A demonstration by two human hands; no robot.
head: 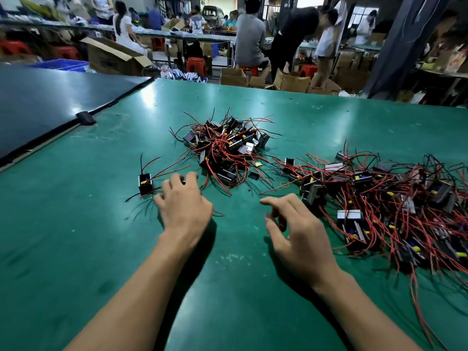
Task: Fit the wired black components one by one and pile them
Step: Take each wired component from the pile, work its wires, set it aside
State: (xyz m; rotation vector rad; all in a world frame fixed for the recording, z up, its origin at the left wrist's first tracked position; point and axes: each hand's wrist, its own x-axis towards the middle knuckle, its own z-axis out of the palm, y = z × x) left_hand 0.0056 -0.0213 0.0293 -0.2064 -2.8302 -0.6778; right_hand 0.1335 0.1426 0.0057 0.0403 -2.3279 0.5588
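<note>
Two bare forearms reach over a green table (pixel 240 287) from the bottom of the frame. The left hand (pixel 186 206), left of centre, lies palm down with its fingers curled onto the table among thin wires; whether it grips anything cannot be told. The right hand (pixel 301 241), right of centre, hovers with its fingers loosely spread and holds nothing. A single wired black component (pixel 145 183) sits just left of the left hand. A tangled pile (pixel 225 148) of such components with red and black wires lies at centre, and a wider heap (pixel 395 203) spreads along the right edge. A dark panel (pixel 50 97) fills the upper left. Workers (pixel 249 36) stand blurred along the top.
</note>
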